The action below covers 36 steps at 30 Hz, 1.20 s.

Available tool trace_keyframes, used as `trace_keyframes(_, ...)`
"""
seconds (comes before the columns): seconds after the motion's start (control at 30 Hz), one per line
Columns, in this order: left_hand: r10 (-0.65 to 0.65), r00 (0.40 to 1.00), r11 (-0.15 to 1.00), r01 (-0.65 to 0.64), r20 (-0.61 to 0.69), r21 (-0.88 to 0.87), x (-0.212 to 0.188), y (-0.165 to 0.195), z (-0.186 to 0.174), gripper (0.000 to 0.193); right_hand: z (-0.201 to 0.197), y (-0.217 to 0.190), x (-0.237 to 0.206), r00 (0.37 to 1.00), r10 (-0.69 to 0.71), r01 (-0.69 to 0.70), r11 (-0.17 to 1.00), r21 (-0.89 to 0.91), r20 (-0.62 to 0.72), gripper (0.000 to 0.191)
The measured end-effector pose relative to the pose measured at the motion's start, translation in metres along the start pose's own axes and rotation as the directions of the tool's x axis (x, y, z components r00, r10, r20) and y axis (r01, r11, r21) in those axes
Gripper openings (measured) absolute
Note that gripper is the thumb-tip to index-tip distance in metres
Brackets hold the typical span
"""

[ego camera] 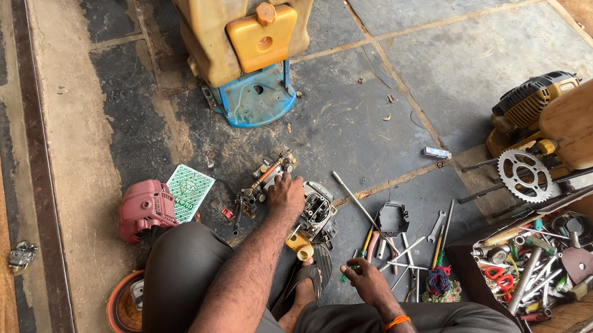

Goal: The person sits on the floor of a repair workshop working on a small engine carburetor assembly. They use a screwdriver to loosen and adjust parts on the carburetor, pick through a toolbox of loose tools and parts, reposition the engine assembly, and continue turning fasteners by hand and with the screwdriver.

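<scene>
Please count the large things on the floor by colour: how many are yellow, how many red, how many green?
Yellow: 2, the tank on its blue base and the engine beside the sprocket
Red: 1, the engine cover
Green: 1, the printed card
Total: 4
</scene>
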<state>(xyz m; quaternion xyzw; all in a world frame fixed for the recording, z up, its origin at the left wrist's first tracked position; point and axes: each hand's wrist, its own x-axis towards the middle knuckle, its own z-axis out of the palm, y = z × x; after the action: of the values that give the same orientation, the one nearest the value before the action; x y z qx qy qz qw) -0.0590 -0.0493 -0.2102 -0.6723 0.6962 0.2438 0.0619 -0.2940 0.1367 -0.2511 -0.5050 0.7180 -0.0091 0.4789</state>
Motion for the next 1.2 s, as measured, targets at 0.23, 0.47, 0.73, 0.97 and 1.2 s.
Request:
trace_keyframes(0.23,0.034,0.999,0.995,-0.031,-0.024,0.100,-0.001,0.001,-0.001,0.034,0.000,0.001,0.001,1.000,-0.001,0.001,1.000,0.017,-0.004,0.063)
trace_keyframes(0.47,0.013,1.000,0.999,-0.013,0.015,0.050,0.004,0.001,0.002,0.041,0.002,0.005,0.005,1.000,0.015,-0.015,1.000,-0.008,0.014,0.064)
trace_keyframes(0.73,0.058,0.998,0.991,-0.054,-0.031,0.121,0.006,-0.002,0.008,0.029,0.001,0.003,0.004,1.000,0.010,-0.010,1.000,0.000,0.008,0.066)
trace_keyframes(0.97,-0.028,0.999,1.000,0.028,0.024,0.011,-0.004,0.001,-0.007,0.040,0.001,0.002,0.002,1.000,0.011,-0.011,1.000,-0.003,0.010,0.066)
trace_keyframes(1.2,0.047,0.998,0.993,-0.041,-0.047,0.115,0.001,0.000,0.001,0.029,0.001,0.002,0.003,1.000,0.016,-0.016,1.000,0.016,0.004,0.066)
